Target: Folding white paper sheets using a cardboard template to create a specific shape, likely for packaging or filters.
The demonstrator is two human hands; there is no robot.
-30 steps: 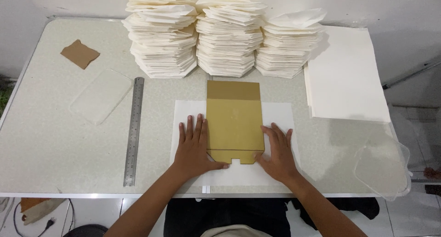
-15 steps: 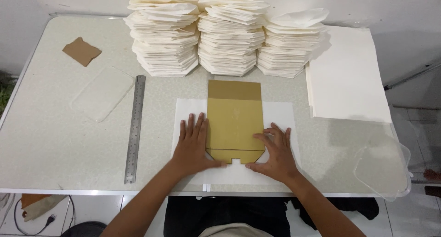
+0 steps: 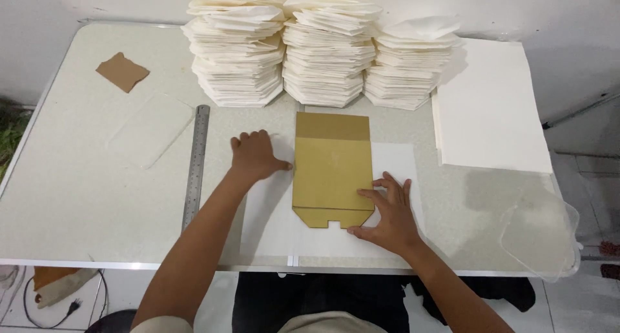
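Where hands cover, white sheet unseen

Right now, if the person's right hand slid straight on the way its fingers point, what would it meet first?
The right hand points up and slightly left, fingertips on the brown card template. Sliding on, it would cross that card, then probably meet the middle stack of white folded paper.

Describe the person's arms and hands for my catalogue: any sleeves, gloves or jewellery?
Both forearms are bare; no sleeves reach them. The left hand and right hand wear no gloves, and no rings, watch or bracelets show. A pale garment appears at the bottom edge.
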